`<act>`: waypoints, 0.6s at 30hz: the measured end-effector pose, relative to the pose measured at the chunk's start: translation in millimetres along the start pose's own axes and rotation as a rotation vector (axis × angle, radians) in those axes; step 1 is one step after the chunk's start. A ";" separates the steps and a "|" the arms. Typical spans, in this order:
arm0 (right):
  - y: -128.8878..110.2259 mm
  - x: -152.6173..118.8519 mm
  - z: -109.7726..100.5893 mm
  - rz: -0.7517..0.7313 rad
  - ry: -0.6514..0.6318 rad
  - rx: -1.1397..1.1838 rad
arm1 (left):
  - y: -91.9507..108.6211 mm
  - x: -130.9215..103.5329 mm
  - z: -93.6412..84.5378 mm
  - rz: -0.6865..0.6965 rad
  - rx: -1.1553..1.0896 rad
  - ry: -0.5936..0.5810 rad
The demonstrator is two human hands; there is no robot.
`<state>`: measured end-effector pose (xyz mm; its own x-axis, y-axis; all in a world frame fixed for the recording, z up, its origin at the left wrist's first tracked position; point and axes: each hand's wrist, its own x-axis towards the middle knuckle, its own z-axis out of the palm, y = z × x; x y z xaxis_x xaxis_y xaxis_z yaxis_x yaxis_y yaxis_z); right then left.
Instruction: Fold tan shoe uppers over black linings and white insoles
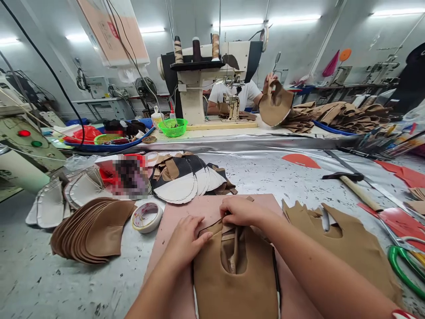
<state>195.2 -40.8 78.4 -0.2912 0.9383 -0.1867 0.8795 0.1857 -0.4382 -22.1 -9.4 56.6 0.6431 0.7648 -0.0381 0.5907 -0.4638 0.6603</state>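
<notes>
A brown leather piece (235,292) with a U-shaped cut-out lies on a pink board (179,208) in front of me. Its side edges are dark and white, and lining shows inside the cut-out. My left hand (187,241) rests on its upper left edge, thumb and fingers apart. At the top edge, my right hand (241,212) has its fingers curled and pinched on the leather; the fingertips are partly hidden. To the right lie more brown leather pieces (352,243) with a similar cut-out.
Left are stacked brown leather panels (96,230), a tape roll (146,217) and white-and-black pieces (186,181). A hammer (358,190) and green-handled scissors (403,266) lie right. Behind stands a sewing machine (192,88), where another person (245,95) holds up a leather piece (275,108).
</notes>
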 end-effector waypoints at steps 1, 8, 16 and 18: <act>0.1 -2.4 0.1 -0.016 0.026 -0.004 | 1.8 -0.2 1.7 0.001 0.006 0.003; -22.3 -10.4 -5.2 -0.091 0.025 0.047 | 6.5 -1.2 5.8 -0.014 -0.085 -0.050; -34.1 -5.7 -1.6 -0.147 0.012 0.052 | 8.4 -1.9 8.1 0.033 -0.171 -0.020; -34.6 -5.1 1.5 -0.166 -0.004 0.055 | 9.2 -1.9 10.7 0.052 -0.168 0.003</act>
<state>165.7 -52.5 93.3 -0.4325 0.8948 -0.1109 0.7970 0.3218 -0.5111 -12.7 -19.8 54.8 0.6694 0.7429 0.0012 0.4668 -0.4219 0.7772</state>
